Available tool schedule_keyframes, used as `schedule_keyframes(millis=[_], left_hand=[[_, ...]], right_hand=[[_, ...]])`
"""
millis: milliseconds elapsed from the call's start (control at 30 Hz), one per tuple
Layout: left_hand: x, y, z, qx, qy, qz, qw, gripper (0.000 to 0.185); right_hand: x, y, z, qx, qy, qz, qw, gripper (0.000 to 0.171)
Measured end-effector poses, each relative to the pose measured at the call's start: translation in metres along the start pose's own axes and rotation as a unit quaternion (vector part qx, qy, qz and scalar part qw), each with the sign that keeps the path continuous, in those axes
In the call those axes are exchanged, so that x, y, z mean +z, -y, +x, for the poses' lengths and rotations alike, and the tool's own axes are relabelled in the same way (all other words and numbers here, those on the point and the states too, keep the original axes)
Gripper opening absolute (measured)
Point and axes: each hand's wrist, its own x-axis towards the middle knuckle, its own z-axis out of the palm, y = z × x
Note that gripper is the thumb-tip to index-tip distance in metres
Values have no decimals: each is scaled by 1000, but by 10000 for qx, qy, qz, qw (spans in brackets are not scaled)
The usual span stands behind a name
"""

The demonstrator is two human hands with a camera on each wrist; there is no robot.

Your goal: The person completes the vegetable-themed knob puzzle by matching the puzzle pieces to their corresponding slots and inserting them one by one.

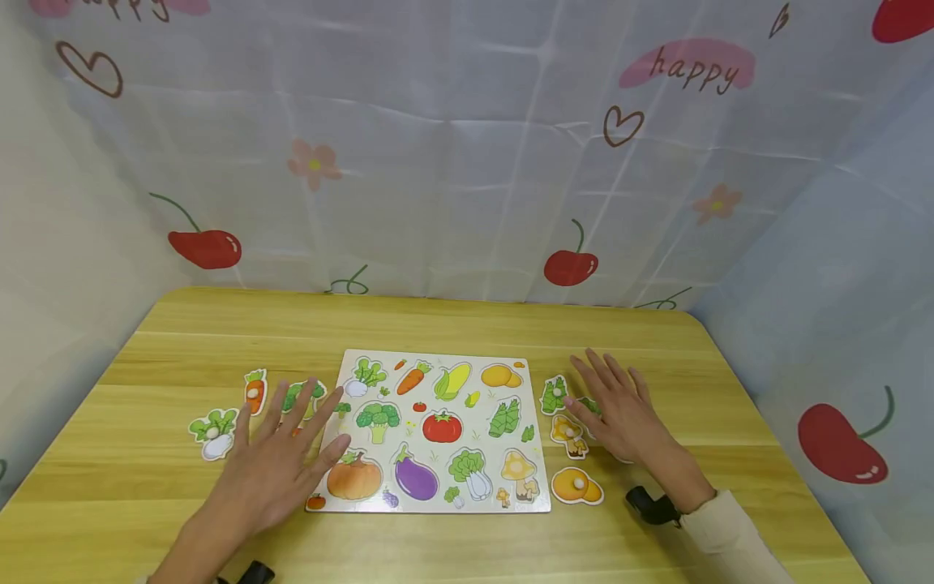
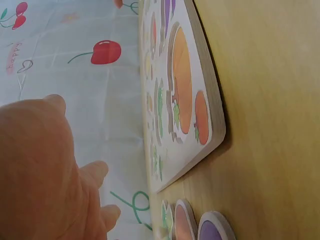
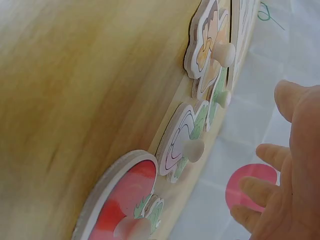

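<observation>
A white vegetable puzzle board [image 1: 476, 426] lies flat on the table. My left hand [image 1: 270, 478], fingers spread, hovers over the board's left edge and loose pieces: a carrot [image 1: 253, 403], a white radish [image 1: 217, 447] and a broccoli [image 1: 315, 391]. The left wrist view adds a purple piece [image 2: 210, 231], partly cut off. To the board's right, my right hand [image 1: 616, 414] hangs with fingers extended above more knobbed pieces. Near it lie bamboo shoots [image 1: 550, 400], a mushroom [image 1: 563, 427] and a potato [image 1: 565, 485]. A tomato piece [image 3: 117, 202] and a bok choy piece [image 3: 175, 145] appear in the right wrist view.
The wooden table [image 1: 438, 551] meets a pale curtain [image 1: 438, 203] printed with cherries and hearts at its back edge. More curtain hangs along both sides. A black wrist device [image 1: 652, 507] is under the right wrist.
</observation>
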Motion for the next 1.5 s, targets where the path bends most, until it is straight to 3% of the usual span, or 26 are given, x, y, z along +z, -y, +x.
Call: schedule_keyframes(millis=[333, 600, 800, 1067, 1333, 1500], left_hand=[[6, -8, -10, 146, 46, -162, 9998, 69], [14, -9, -20, 453, -18, -356, 9983, 75], [16, -9, -24, 509, -7, -491, 9975, 78], [16, -8, -26, 557, 126, -714, 9958, 80], [19, -4, -28, 550, 282, -1021, 9929, 80], [22, -1, -29, 565, 282, -1061, 9923, 78]], right_hand=[[2, -2, 4, -414, -135, 53, 9990, 61], [3, -4, 6, -762, -278, 14, 9967, 58], [3, -6, 8, -1223, -433, 309, 9911, 55], [4, -10, 14, -1484, -233, 698, 9862, 48], [6, -17, 23, -1997, -214, 1088, 9736, 44], [3, -19, 27, -1897, 143, 1440, 9711, 38]])
